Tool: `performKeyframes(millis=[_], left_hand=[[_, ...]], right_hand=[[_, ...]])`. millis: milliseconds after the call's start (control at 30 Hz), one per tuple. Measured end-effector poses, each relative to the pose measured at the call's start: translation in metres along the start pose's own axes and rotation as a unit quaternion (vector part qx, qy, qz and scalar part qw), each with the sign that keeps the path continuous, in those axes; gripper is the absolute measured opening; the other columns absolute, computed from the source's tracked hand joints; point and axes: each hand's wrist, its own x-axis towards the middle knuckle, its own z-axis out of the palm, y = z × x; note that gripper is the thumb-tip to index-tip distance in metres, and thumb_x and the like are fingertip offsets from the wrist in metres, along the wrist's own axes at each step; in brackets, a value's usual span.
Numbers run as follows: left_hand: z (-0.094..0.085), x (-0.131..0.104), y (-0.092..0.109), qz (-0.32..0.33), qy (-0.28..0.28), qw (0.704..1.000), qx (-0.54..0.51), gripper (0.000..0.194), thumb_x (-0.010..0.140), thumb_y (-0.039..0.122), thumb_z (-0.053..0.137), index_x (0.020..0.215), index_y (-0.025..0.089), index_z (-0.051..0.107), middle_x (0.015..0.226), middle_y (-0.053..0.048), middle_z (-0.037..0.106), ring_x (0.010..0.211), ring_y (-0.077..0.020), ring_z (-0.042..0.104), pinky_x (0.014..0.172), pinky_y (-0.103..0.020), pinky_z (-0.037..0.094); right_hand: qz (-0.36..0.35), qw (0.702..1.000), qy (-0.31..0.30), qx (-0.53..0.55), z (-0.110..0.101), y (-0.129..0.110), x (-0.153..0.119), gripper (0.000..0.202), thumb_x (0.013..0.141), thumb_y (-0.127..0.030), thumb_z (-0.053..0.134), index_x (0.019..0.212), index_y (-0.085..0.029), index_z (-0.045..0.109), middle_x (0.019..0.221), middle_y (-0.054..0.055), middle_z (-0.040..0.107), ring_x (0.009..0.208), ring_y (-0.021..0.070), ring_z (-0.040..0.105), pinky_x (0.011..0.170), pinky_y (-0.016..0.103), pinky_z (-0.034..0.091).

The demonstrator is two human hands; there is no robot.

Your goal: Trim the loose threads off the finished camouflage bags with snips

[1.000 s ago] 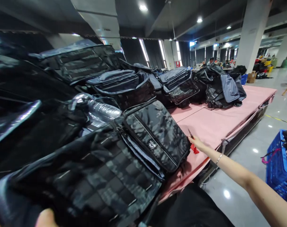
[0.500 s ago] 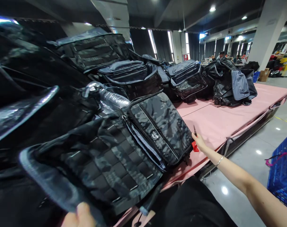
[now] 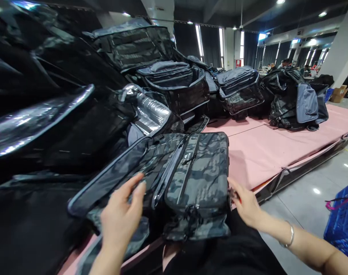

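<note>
A dark camouflage backpack (image 3: pixel 205 172) lies unzipped on the table edge in front of me, its pocketed front panel face up with a small white logo. My left hand (image 3: pixel 124 208) is over its opened left part, thumb and forefinger apart, holding nothing. At the right side of the backpack, my right hand (image 3: pixel 245 202) has its fingers closed around small thread snips (image 3: pixel 233 194), dark with a bit of red; they are blurred and partly hidden. Whether the right fingers also touch the fabric I cannot tell.
Piled at left and behind are several dark backpacks (image 3: pixel 139 46), one with a silver lining (image 3: pixel 151 109). More bags (image 3: pixel 300 101) stand farther along the pink-covered table (image 3: pixel 265 149). A blue crate (image 3: pixel 342 217) is on the floor at right. People sit in the far background.
The backpack has turned and now lies flatter and squarer to me. My left hand has let go of its edge and moved up over it. My right hand has come lower and nearer.
</note>
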Motion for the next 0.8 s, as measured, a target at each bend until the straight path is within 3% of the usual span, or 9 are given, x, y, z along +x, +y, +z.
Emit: performKeyframes(millis=[100, 167, 267, 333, 433, 567, 667, 800], left_hand=[[0.014, 0.003, 0.035, 0.031, -0.093, 0.995, 0.004, 0.040, 0.086, 0.045, 0.038, 0.110, 0.019, 0.058, 0.105, -0.007, 0.067, 0.093, -0.0207, 0.062, 0.080, -0.029, 0.047], [0.024, 0.005, 0.048, 0.053, -0.155, 0.984, 0.068, 0.039, 0.085, 0.044, 0.041, 0.108, 0.017, 0.057, 0.100, -0.009, 0.067, 0.090, -0.0219, 0.063, 0.076, -0.029, 0.046], [0.033, 0.007, 0.057, 0.066, -0.234, 0.951, 0.189, 0.029, 0.085, 0.038, 0.044, 0.097, 0.016, 0.058, 0.095, -0.010, 0.066, 0.087, -0.0240, 0.063, 0.070, -0.031, 0.045], [0.032, 0.005, 0.059, 0.065, -0.253, 0.942, 0.213, 0.023, 0.087, 0.033, 0.041, 0.089, 0.017, 0.058, 0.091, -0.009, 0.065, 0.084, -0.0231, 0.063, 0.068, -0.031, 0.043], [0.016, -0.009, 0.060, 0.072, -0.230, 0.954, 0.180, 0.021, 0.088, 0.029, 0.039, 0.084, 0.018, 0.055, 0.086, -0.007, 0.064, 0.081, -0.0207, 0.062, 0.068, -0.029, 0.042], [-0.020, -0.054, 0.044, 0.021, -0.155, 0.980, 0.124, 0.024, 0.088, 0.032, 0.037, 0.073, 0.021, 0.053, 0.075, -0.003, 0.061, 0.071, -0.0180, 0.059, 0.063, -0.028, 0.040], [-0.039, -0.099, 0.015, -0.113, -0.057, 0.992, 0.015, 0.028, 0.082, 0.047, 0.044, 0.073, 0.022, 0.054, 0.067, 0.000, 0.059, 0.064, -0.0160, 0.057, 0.060, -0.026, 0.042], [-0.042, -0.151, -0.015, -0.326, 0.059, 0.934, -0.132, 0.044, 0.072, 0.063, 0.049, 0.075, 0.020, 0.057, 0.061, 0.001, 0.057, 0.059, -0.0159, 0.055, 0.058, -0.026, 0.044]], right_hand=[[-0.049, 0.998, -0.038, 0.005, 0.016, -0.018, -0.031, 0.070, 0.072, -0.007, 0.038, 0.140, -0.024, 0.032, 0.103, 0.007, 0.062, 0.087, 0.0190, 0.062, 0.076, 0.032, 0.054], [-0.092, 0.993, -0.069, 0.038, 0.020, -0.028, -0.044, 0.072, 0.071, -0.007, 0.038, 0.140, -0.024, 0.029, 0.092, 0.005, 0.062, 0.076, 0.0172, 0.062, 0.067, 0.029, 0.055], [-0.173, 0.978, -0.078, 0.083, 0.019, -0.038, -0.046, 0.058, 0.077, -0.009, 0.038, 0.133, -0.024, 0.037, 0.085, 0.004, 0.062, 0.070, 0.0163, 0.061, 0.062, 0.028, 0.054], [-0.215, 0.973, -0.051, 0.064, 0.019, -0.037, -0.034, 0.046, 0.081, -0.013, 0.041, 0.125, -0.024, 0.046, 0.093, 0.007, 0.062, 0.081, 0.0186, 0.062, 0.069, 0.031, 0.053], [-0.297, 0.954, -0.029, 0.001, 0.028, -0.027, -0.006, 0.036, 0.088, -0.026, 0.041, 0.123, -0.022, 0.050, 0.112, 0.011, 0.061, 0.107, 0.0245, 0.056, 0.088, 0.041, 0.046], [-0.336, 0.942, -0.003, -0.009, 0.045, -0.015, 0.024, 0.041, 0.094, -0.045, 0.028, 0.114, -0.022, 0.056, 0.106, 0.009, 0.066, 0.109, 0.0245, 0.056, 0.094, 0.045, 0.038], [-0.320, 0.947, 0.018, -0.004, 0.054, -0.013, 0.032, 0.042, 0.094, -0.048, 0.027, 0.106, -0.022, 0.059, 0.100, 0.008, 0.067, 0.101, 0.0233, 0.059, 0.090, 0.043, 0.038], [-0.306, 0.951, 0.040, 0.003, 0.062, -0.013, 0.039, 0.044, 0.094, -0.049, 0.026, 0.095, -0.022, 0.061, 0.091, 0.007, 0.068, 0.091, 0.0224, 0.061, 0.085, 0.041, 0.037]])
